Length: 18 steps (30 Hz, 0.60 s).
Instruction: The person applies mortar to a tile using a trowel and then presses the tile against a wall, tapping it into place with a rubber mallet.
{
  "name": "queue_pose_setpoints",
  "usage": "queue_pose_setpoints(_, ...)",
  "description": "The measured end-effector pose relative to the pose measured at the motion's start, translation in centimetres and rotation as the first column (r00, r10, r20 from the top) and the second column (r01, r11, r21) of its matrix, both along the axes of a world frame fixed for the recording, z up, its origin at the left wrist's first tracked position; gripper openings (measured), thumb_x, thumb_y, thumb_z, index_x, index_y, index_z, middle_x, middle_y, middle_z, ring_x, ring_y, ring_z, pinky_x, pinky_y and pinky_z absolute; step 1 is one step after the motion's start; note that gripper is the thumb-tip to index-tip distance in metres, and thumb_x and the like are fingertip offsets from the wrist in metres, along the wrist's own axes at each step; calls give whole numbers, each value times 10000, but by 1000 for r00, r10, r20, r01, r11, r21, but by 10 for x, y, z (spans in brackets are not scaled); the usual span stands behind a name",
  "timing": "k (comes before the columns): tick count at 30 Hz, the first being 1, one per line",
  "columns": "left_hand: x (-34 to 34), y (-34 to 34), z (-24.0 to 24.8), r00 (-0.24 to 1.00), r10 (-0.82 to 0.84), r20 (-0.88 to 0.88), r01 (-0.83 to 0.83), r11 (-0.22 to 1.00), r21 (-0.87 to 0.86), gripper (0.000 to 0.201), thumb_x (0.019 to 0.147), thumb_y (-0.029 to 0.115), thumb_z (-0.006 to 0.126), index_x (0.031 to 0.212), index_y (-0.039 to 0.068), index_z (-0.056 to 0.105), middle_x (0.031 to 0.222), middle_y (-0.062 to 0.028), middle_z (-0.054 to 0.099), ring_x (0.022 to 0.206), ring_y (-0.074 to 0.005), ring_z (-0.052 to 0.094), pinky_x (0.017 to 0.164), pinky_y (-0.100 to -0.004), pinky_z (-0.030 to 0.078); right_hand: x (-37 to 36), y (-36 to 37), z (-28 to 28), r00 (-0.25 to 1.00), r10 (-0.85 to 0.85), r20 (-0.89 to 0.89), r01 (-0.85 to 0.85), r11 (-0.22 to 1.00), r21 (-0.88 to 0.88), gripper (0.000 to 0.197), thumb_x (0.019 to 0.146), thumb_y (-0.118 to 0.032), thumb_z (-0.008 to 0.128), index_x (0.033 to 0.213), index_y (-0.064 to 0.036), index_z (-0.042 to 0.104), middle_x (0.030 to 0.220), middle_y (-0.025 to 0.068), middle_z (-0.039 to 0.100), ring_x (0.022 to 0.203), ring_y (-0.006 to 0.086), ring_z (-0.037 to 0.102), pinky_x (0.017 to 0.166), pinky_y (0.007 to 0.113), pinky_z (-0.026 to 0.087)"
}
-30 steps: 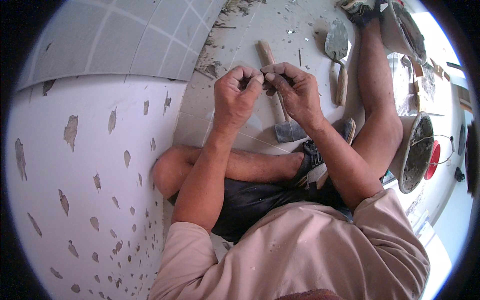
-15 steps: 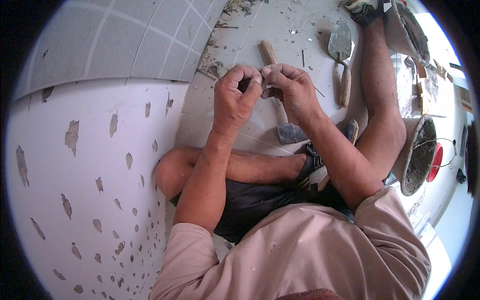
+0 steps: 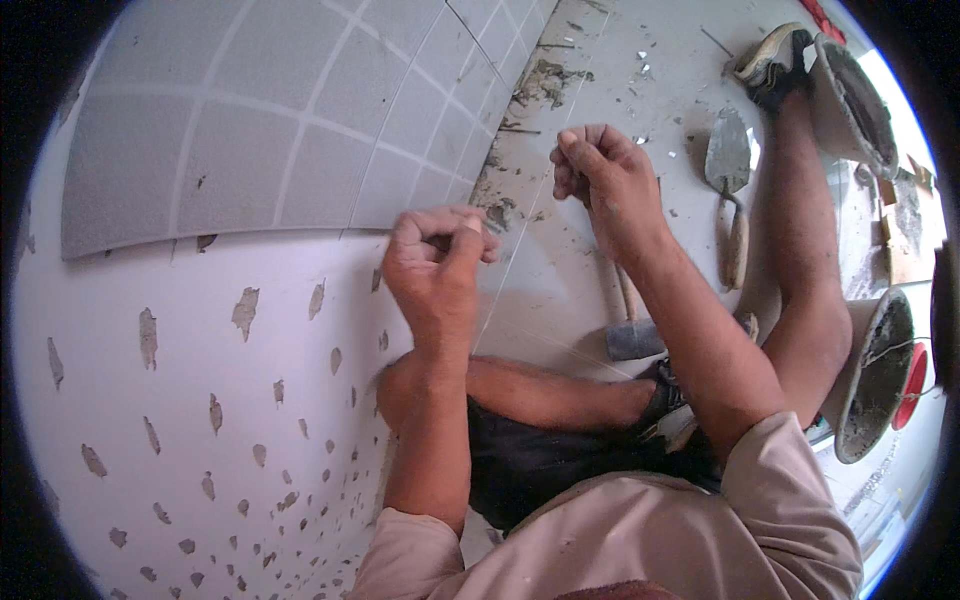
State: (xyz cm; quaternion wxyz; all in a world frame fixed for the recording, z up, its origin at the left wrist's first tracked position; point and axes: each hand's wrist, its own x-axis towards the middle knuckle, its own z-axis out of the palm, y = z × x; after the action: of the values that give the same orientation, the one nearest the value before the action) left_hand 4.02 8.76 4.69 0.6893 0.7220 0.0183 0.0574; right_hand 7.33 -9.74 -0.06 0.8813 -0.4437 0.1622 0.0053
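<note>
My left hand (image 3: 435, 265) is closed in a pinch close to the lower edge of the grey wall tiles (image 3: 250, 165). My right hand (image 3: 612, 185) is raised over the floor, its thumb and fingers also pressed together. Whatever either pinch holds is too small or hidden to name. Beneath my right forearm lies a rubber mallet (image 3: 634, 340), its wooden handle partly covered by that hand and arm. A trowel (image 3: 727, 155) with a wooden handle rests on the floor between my right hand and my outstretched leg.
Below the tiles, the white wall (image 3: 190, 400) is pitted with chipped grey spots. Mortar crumbs (image 3: 550, 85) lie along the wall's foot. Two mortar-crusted buckets, one far (image 3: 852, 105) and one nearer (image 3: 872, 385), stand beyond my right leg, with a red container (image 3: 911, 388) by the nearer one.
My hands, fingertips together before, have come apart. The left is now by the tiles' lower edge, the right out over the floor. The whole view has shifted toward the wall.
</note>
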Motion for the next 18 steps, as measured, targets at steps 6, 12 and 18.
queue_pose_setpoints(6,35,9,87,956,-186,225,-7,756,654,130,906,-78,558,824,11,607,921,-90,721,774,-165,672,686,-303,531,33,16,13,996,-51,70,44,994,96,182,991,-122,657,1039,48,613,864,93,645,718,154,614,653,333,565)
queue_pose_setpoints(12,81,-12,137,756,-631,173,-208,18,978,149,758,-77,517,835,15,605,805,-132,587,781,-333,604,728,-416,483,70,37,14,985,-127,116,94,962,257,178,975,-129,678,972,43,637,838,76,639,700,149,604,636,324,559)
queue_pose_setpoints(18,130,-12,140,638,-757,-142,-284,-403,870,181,777,38,591,955,44,627,930,-118,598,934,-321,580,813,-447,441,100,53,22,975,-159,154,103,941,322,155,957,-116,682,952,32,636,781,71,623,648,155,591,596,319,533)
